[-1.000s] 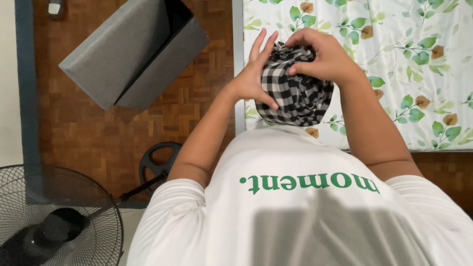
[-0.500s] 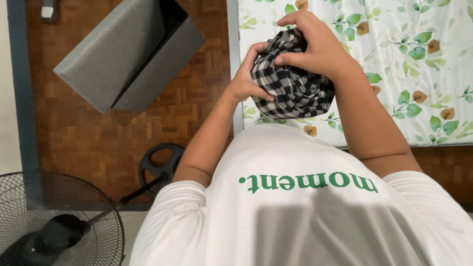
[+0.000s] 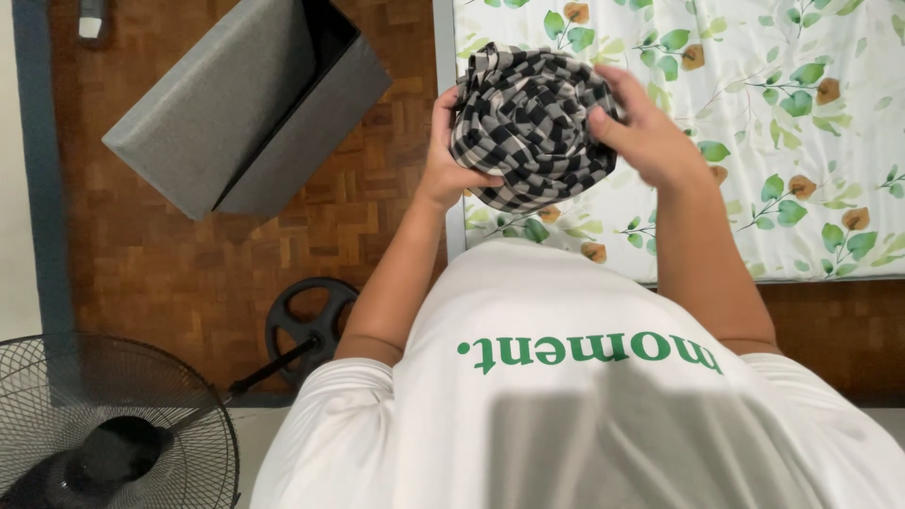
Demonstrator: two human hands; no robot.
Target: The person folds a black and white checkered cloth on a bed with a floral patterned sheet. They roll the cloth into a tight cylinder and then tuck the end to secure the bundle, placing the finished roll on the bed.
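A black-and-white checked cloth [image 3: 530, 124], rolled into a tight bundle, is held up in front of my chest. My left hand [image 3: 443, 165] grips its left and lower side, thumb across the bottom. My right hand [image 3: 646, 132] clasps its right side, fingers over the top edge. The bundle hangs above the near left corner of a mattress with a white sheet printed with green leaves [image 3: 801, 113]. My white T-shirt with green lettering fills the bottom of the view.
A grey fabric storage box [image 3: 226, 104], open and tilted, lies on the wooden parquet floor [image 3: 170, 273] at upper left. A standing fan [image 3: 104, 443] occupies the lower left, with a black weight plate and bar [image 3: 306, 325] beside it.
Both hands have turned the checked bundle. The right hand slid from on top of it to its right side, and the rolled end now faces up.
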